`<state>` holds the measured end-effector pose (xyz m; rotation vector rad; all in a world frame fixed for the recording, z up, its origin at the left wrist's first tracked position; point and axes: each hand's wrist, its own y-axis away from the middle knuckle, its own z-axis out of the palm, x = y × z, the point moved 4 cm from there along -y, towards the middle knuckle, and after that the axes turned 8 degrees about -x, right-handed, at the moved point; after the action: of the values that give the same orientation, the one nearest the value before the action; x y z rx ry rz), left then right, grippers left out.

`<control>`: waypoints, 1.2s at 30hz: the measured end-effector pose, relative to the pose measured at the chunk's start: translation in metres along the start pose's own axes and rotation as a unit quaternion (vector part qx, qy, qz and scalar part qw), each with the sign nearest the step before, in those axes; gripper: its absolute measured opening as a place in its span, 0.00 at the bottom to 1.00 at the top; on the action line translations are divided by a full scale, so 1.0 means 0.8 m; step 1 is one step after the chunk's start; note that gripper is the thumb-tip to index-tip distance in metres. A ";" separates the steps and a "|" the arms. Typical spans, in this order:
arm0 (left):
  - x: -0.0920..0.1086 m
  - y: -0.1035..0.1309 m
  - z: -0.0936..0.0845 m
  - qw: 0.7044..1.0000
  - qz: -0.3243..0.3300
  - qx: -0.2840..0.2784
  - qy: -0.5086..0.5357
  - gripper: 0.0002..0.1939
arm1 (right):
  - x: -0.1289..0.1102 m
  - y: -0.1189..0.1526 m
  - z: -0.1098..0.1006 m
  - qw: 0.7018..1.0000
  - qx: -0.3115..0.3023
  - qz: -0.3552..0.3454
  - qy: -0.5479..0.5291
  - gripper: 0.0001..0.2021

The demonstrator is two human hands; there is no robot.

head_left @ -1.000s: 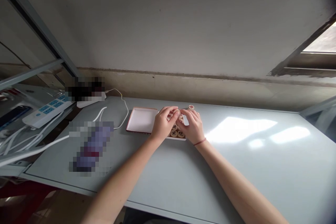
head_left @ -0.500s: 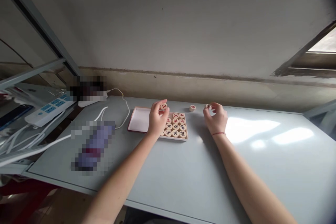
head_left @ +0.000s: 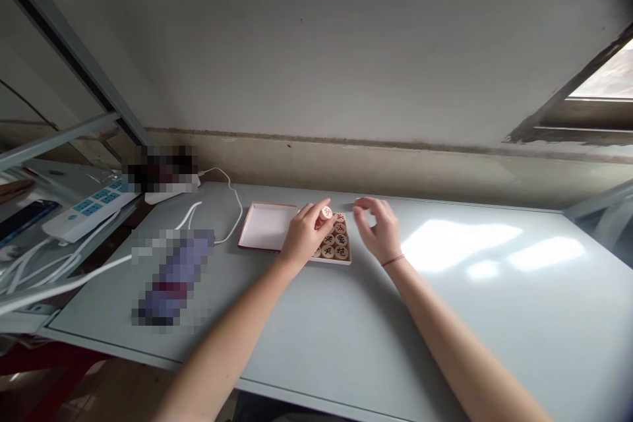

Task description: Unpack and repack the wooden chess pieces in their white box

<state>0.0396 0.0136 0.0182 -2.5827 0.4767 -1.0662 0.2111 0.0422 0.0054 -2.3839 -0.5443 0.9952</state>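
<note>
My left hand (head_left: 304,234) is closed on a round wooden Chinese chess piece (head_left: 326,212) with a red character, held just above the box. Below and beside it, a shallow box (head_left: 331,262) holds rows of such pieces (head_left: 341,252), some marked red, some black; my hand covers its left part. My right hand (head_left: 380,227), with a red string at the wrist, is to the right of the box. Its thumb and fingers are curled together near the tabletop, and they mostly hide the chess piece in them.
The open box lid (head_left: 270,221) lies left of the box, white inside. Farther left are a blurred purple object (head_left: 180,273), a white cable (head_left: 240,204) and a power strip (head_left: 91,204). A wall (head_left: 316,161) runs behind the grey table (head_left: 321,343).
My right hand has moved left, closer to the box, and now covers where a loose piece stood. The left hand has shifted slightly right and lower with its piece.
</note>
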 end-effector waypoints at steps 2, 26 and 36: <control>0.003 0.002 0.004 0.999 0.019 -0.030 -0.027 0.18 | -0.031 0.002 0.012 0.997 -0.054 -0.050 -0.037 0.10; 0.000 0.003 0.000 0.991 0.120 0.025 -0.059 0.12 | 0.104 0.005 -0.023 0.980 0.054 0.184 0.055 0.10; 0.001 0.003 0.001 0.994 0.099 0.008 -0.047 0.11 | 0.117 0.008 -0.008 0.974 -0.016 0.184 0.133 0.09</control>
<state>0.0404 0.0110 0.0174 -2.4956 0.6817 -0.8736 0.2785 0.0852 -0.0449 -2.6487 -0.0164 0.7924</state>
